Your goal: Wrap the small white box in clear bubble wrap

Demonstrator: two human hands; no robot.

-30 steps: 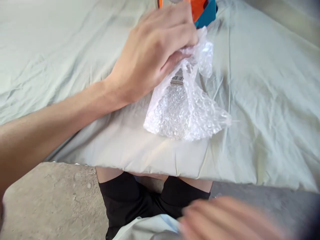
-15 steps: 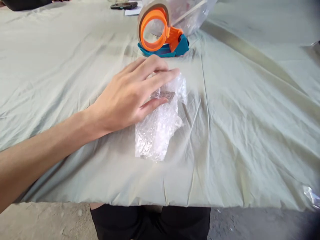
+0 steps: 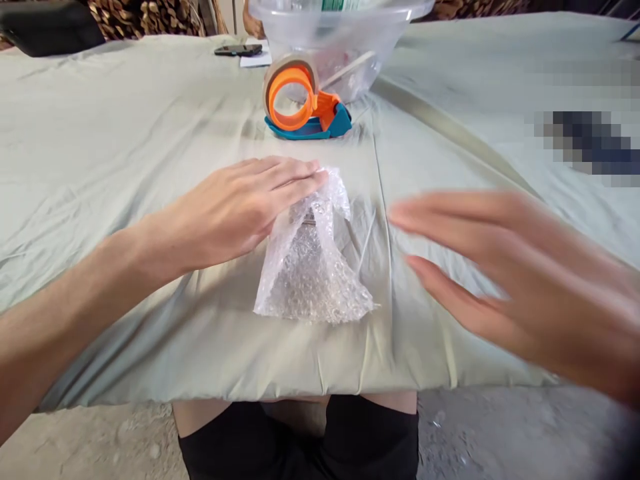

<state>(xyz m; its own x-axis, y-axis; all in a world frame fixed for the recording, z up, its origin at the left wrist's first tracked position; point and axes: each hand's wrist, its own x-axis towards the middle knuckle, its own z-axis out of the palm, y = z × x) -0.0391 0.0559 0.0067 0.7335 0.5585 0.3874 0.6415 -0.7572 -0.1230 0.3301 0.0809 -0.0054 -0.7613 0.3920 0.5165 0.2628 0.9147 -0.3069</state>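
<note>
My left hand [image 3: 240,207] lies flat with fingers stretched out, pressing the top of a crumpled bubble-wrap bundle [image 3: 313,273] onto the pale green cloth-covered table [image 3: 125,167]. A small dark item with a barcode label shows through the wrap under my fingertips. My right hand [image 3: 505,280] hovers open to the right of the bundle, fingers together and pointing left, blurred by motion and holding nothing. An orange and blue tape dispenser [image 3: 303,103] stands beyond the bundle.
A clear plastic bowl [image 3: 340,33] stands behind the dispenser. A phone [image 3: 239,50] and a paper lie at the far edge, a dark object [image 3: 47,30] at the far left. A pixelated patch sits at the right. My legs in black shorts show below the table edge.
The view tilted up. My right hand came up from below the table and now hovers right of the bundle. My left hand stays flat on the wrap.
</note>
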